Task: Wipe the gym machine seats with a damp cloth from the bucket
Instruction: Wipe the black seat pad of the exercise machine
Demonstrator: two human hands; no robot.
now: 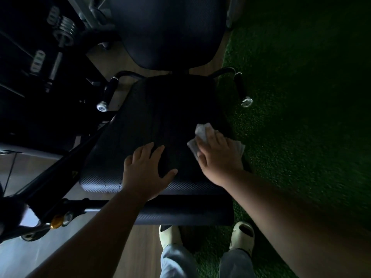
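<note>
While the left hand (147, 170) rests flat with fingers spread near the seat's (124, 125) front edge, the right hand (217, 157) presses a white cloth (202, 133) against the right edge, fingers laid over it; green turf (301, 117) borders that side.

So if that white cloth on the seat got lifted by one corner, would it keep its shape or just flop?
The white cloth would probably flop: it already lies bunched and creased under the right hand. It looks thin, so likely light, perhaps a little heavier if damp. On the smooth-looking seat it should slide rather than roll.
</note>
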